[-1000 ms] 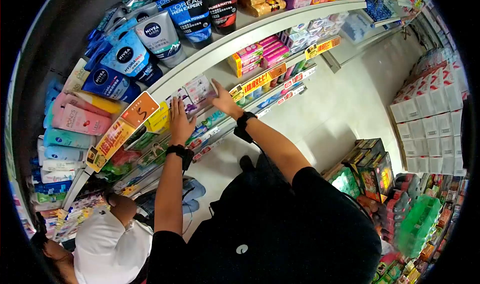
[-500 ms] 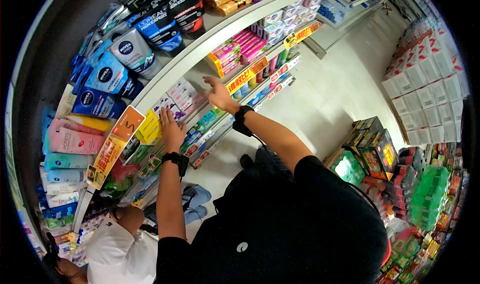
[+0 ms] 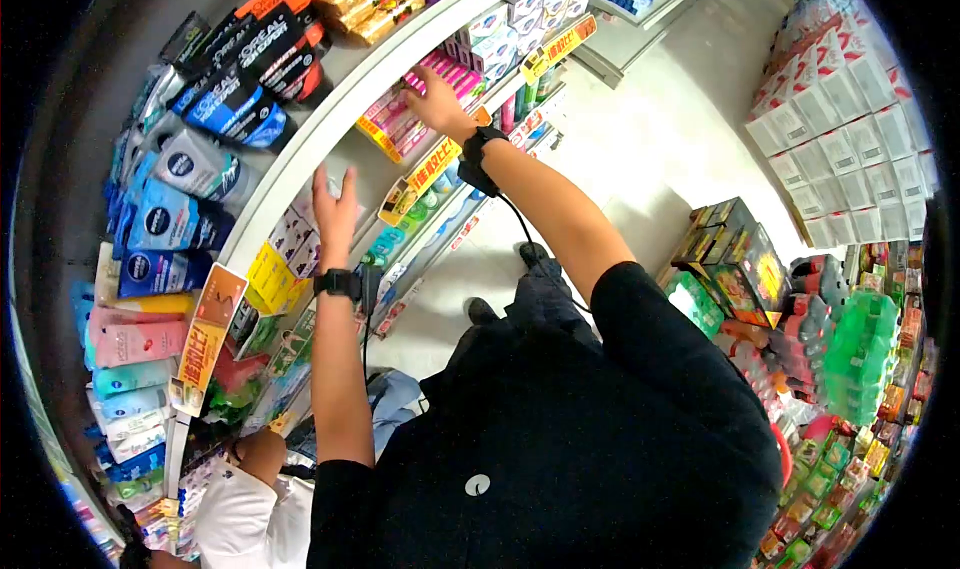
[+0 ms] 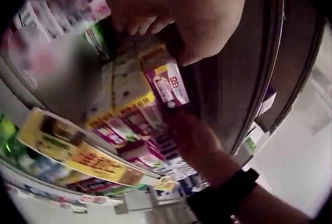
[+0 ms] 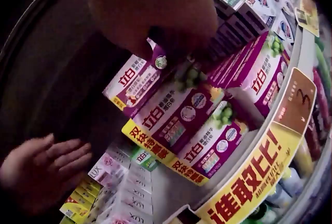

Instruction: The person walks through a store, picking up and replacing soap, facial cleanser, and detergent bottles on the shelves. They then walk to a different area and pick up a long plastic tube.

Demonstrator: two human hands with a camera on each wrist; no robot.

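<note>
Magenta soap boxes (image 5: 181,112) sit stacked on the shelf (image 3: 375,174) under the right hand (image 3: 437,106) — grip cannot be determined; left hand (image 3: 335,217) extended, empty. Sideways pressure could topple the top box (image 5: 136,83).

**Room in the Middle**

The middle of the low shelf (image 3: 371,172) was bare, with room to pass. LUX boxes (image 5: 136,190) stood in the way on one side, near the left hand (image 3: 335,211). Purple boxes (image 5: 181,114) were piled on the other side, by the right hand (image 3: 441,107). The upper shelf (image 3: 345,107) made a roof, but the front was open above the price card (image 5: 249,174).
</note>
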